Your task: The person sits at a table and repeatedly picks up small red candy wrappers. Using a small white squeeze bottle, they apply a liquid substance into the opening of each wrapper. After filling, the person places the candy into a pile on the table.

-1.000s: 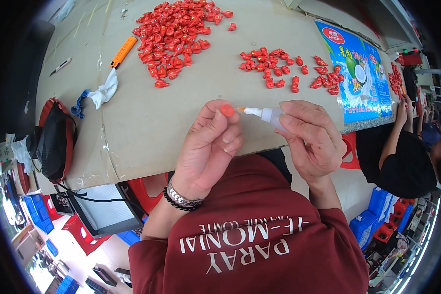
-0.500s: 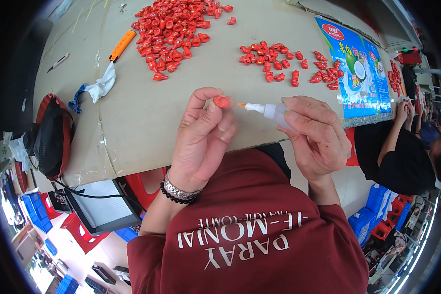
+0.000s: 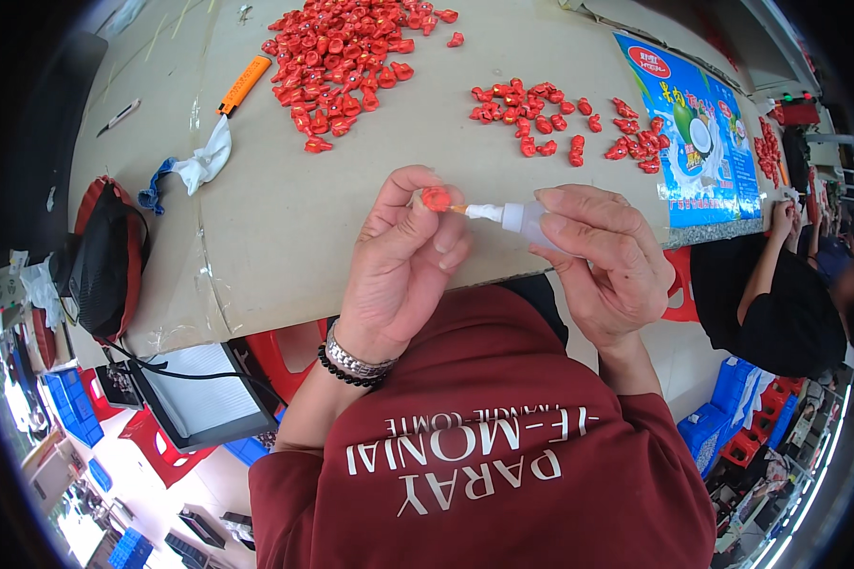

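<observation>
Left hand (image 3: 403, 261) pinches red piece (image 3: 436, 198); right hand (image 3: 605, 258) holds glue bottle (image 3: 520, 218)

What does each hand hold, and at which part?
The left hand pinches a small red piece between its fingertips. The right hand grips a small white bottle around its body, with the nozzle tip at the red piece.
</observation>
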`<action>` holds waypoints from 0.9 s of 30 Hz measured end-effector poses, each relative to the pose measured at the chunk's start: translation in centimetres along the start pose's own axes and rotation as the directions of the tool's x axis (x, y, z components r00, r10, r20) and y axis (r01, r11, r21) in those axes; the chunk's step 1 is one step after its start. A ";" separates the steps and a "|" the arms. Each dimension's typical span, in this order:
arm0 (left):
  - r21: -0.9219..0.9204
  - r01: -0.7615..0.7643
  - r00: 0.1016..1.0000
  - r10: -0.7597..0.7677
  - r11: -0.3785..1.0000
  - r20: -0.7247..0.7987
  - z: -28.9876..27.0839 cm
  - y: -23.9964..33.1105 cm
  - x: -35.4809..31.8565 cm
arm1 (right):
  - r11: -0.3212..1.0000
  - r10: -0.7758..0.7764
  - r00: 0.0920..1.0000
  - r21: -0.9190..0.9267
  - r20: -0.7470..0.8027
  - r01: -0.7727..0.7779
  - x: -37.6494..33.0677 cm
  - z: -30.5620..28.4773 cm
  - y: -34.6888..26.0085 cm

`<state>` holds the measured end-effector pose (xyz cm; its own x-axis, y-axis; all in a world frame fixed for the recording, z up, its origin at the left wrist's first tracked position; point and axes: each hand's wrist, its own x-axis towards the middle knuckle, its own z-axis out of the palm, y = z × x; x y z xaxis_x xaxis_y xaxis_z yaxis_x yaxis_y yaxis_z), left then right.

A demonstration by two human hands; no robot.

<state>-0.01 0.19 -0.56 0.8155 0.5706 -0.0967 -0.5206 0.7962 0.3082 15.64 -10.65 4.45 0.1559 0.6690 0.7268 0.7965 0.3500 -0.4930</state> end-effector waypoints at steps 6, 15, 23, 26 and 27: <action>-0.006 -0.001 1.000 0.001 1.000 0.005 0.0 0.0 0.1 | 1.000 0.012 1.000 -0.003 -0.013 -0.012 0.0 0.2 0.0; 0.054 -0.024 0.998 0.027 0.998 -0.059 0.3 0.1 0.1 | 0.999 -0.019 0.999 -0.048 0.046 0.021 -0.1 -0.3 0.4; 0.059 -0.033 0.996 0.038 0.998 -0.086 0.4 0.3 0.2 | 0.994 -0.048 0.997 -0.098 0.052 0.053 0.6 -0.6 0.4; 0.057 -0.038 0.995 0.043 0.998 -0.089 0.4 0.3 0.3 | 0.999 0.019 0.999 -0.041 0.027 -0.018 0.4 -0.9 0.5; 0.025 -0.029 0.995 0.031 0.999 -0.092 0.4 0.4 0.5 | 0.987 0.154 0.988 0.048 -0.010 -0.154 0.5 -1.0 0.6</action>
<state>0.30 0.70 -0.15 0.7723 0.6111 -0.1737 -0.5374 0.7742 0.3343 16.78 -10.77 4.99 0.2827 0.7085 0.6466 0.7339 0.2743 -0.6214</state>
